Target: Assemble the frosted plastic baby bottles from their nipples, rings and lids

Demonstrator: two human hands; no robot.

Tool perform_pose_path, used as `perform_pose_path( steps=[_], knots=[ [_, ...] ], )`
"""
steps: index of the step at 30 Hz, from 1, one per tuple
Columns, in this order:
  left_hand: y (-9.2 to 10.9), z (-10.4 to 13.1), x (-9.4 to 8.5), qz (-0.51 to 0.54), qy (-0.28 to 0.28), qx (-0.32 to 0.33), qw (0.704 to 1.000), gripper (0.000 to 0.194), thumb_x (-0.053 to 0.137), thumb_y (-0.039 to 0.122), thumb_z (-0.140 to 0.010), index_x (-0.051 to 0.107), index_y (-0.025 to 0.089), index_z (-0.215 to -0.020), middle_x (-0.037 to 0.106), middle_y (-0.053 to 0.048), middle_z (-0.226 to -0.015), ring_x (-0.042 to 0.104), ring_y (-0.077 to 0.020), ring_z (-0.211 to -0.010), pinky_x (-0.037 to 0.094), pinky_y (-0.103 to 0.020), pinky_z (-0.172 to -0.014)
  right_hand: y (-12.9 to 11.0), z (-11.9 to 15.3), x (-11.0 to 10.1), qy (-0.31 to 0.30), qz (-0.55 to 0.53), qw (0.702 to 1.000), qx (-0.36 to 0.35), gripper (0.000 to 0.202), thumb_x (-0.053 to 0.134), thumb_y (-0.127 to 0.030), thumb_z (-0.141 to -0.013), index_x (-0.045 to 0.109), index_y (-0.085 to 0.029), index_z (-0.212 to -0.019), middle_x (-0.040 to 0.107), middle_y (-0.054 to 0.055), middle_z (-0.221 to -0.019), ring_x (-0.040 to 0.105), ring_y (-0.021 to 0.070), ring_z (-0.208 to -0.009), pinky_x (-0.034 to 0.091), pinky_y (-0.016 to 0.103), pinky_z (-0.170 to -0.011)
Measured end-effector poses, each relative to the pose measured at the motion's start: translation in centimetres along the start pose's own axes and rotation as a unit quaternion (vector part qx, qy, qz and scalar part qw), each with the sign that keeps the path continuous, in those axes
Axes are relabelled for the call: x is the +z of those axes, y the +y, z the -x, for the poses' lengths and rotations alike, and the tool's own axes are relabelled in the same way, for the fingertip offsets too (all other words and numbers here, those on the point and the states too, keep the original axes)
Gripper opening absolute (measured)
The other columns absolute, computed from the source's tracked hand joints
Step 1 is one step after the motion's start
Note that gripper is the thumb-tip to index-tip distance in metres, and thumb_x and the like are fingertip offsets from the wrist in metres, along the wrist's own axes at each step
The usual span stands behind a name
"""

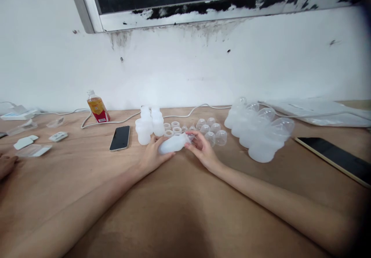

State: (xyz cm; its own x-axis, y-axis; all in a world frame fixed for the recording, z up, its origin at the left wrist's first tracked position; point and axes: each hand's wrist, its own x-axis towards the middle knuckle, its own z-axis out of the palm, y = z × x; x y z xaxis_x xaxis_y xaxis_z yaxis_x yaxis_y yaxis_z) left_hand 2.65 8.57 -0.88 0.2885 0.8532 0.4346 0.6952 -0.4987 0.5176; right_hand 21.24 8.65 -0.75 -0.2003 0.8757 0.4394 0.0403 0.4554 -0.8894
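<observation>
A frosted white bottle lies tilted on its side between my hands, its neck toward the right. My left hand is wrapped round its base end. At the neck end, the fingers of my right hand pinch a small clear piece, partly hidden by the fingers. Just behind are white rings and small clear nipples. Clear domed caps stand to their right. Several frosted bottles without caps stand behind my left hand.
Several capped frosted bottles stand at the right, near a large tablet and a plastic bag. A phone, a drink bottle and a white cable lie or stand behind. Another person's hand is at far left.
</observation>
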Motion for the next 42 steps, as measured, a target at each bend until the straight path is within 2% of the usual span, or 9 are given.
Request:
perform_pose_path(
  steps=[5, 9, 16, 19, 22, 28, 32, 37, 42],
  knots=[
    [0.1, 0.1, -0.4, 0.079, 0.031, -0.041, 0.996, 0.057, 0.064, 0.039, -0.060, 0.039, 0.019, -0.107, 0.051, -0.005, -0.100, 0.049, -0.0193, -0.096, 0.039, -0.033, -0.083, 0.2, -0.1, -1.0, -0.046, -0.003, 0.999, 0.013, 0.039, 0.060, -0.028, -0.068, 0.042, -0.026, -0.103, 0.043, 0.004, -0.109, 0.051, 0.0135, -0.089, 0.046, 0.028, -0.076],
    [0.5, 0.1, -0.8, 0.128, 0.055, -0.059, 0.988, 0.038, 0.060, 0.041, -0.065, 0.046, 0.019, -0.092, 0.055, -0.002, -0.095, 0.051, -0.0169, -0.092, 0.040, -0.029, -0.080, 0.1, -0.2, -1.6, -0.099, 0.032, 0.995, 0.008, 0.036, 0.061, -0.025, -0.066, 0.050, -0.024, -0.100, 0.041, 0.004, -0.110, 0.048, 0.0153, -0.096, 0.046, 0.027, -0.075],
    [0.0, -0.1, -0.3, 0.248, 0.003, -0.145, 0.958, 0.035, 0.056, 0.046, -0.066, 0.048, 0.017, -0.084, 0.054, 0.002, -0.069, 0.049, -0.0103, -0.052, 0.042, -0.022, -0.046, -0.3, 0.2, -1.4, -0.114, 0.012, 0.990, 0.077, 0.040, 0.065, -0.028, -0.063, 0.046, -0.024, -0.097, 0.048, 0.003, -0.110, 0.056, 0.0098, -0.074, 0.047, 0.026, -0.067],
    [0.1, -0.1, -0.5, 0.221, 0.021, -0.105, 0.969, 0.033, 0.059, 0.042, -0.065, 0.047, 0.018, -0.084, 0.055, 0.001, -0.077, 0.053, -0.0132, -0.067, 0.044, -0.025, -0.061, 0.0, 0.0, -1.4, -0.096, 0.035, 0.992, 0.069, 0.037, 0.064, -0.030, -0.063, 0.048, -0.022, -0.095, 0.051, 0.003, -0.103, 0.057, 0.0095, -0.072, 0.046, 0.023, -0.064],
    [0.4, 0.0, -0.8, 0.178, 0.023, -0.039, 0.983, 0.037, 0.063, 0.038, -0.063, 0.047, 0.018, -0.090, 0.055, -0.001, -0.091, 0.051, -0.0164, -0.086, 0.040, -0.029, -0.078, 0.4, -0.4, -1.6, -0.109, 0.032, 0.989, 0.094, 0.024, 0.053, -0.039, -0.073, 0.050, -0.017, -0.082, 0.057, 0.000, -0.074, 0.055, 0.0074, -0.053, 0.040, 0.018, -0.046],
    [0.3, 0.1, -0.6, 0.167, 0.004, 0.046, 0.985, 0.043, 0.065, 0.033, -0.064, 0.044, 0.019, -0.098, 0.051, -0.005, -0.102, 0.048, -0.0178, -0.098, 0.036, -0.032, -0.086, 0.8, -0.6, -1.6, -0.123, 0.030, 0.979, 0.162, 0.042, 0.034, -0.050, -0.080, 0.048, -0.014, -0.064, 0.053, -0.002, -0.045, 0.044, 0.0046, -0.030, 0.024, 0.016, -0.032],
    [0.0, 0.1, -0.5, 0.159, 0.025, 0.100, 0.982, 0.046, 0.066, 0.032, -0.063, 0.042, 0.020, -0.100, 0.046, -0.007, -0.111, 0.041, -0.0199, -0.108, 0.031, -0.035, -0.093, 0.9, -0.6, -1.5, -0.125, 0.041, 0.980, 0.148, 0.044, 0.034, -0.049, -0.080, 0.050, -0.013, -0.063, 0.056, 0.000, -0.049, 0.047, 0.0048, -0.033, 0.025, 0.016, -0.033],
    [0.3, 0.6, -0.5, 0.121, 0.032, 0.052, 0.991, 0.041, 0.044, 0.033, -0.080, 0.031, 0.018, -0.115, 0.042, -0.009, -0.115, 0.040, -0.0190, -0.107, 0.031, -0.037, -0.093, 0.8, -0.6, -1.5, -0.106, 0.011, 0.987, 0.119, 0.032, 0.041, -0.043, -0.079, 0.053, -0.014, -0.080, 0.054, -0.001, -0.054, 0.052, 0.0074, -0.044, 0.032, 0.016, -0.035],
    [0.1, 0.6, 0.0, 0.061, 0.049, 0.082, 0.994, 0.041, 0.044, 0.027, -0.080, 0.029, 0.016, -0.117, 0.044, -0.010, -0.112, 0.042, -0.0192, -0.105, 0.033, -0.036, -0.091, 0.7, -0.6, -1.6, -0.066, -0.044, 0.992, 0.101, 0.031, 0.054, -0.037, -0.072, 0.049, -0.018, -0.096, 0.055, 0.005, -0.089, 0.058, 0.0115, -0.061, 0.043, 0.020, -0.041]
  ],
)
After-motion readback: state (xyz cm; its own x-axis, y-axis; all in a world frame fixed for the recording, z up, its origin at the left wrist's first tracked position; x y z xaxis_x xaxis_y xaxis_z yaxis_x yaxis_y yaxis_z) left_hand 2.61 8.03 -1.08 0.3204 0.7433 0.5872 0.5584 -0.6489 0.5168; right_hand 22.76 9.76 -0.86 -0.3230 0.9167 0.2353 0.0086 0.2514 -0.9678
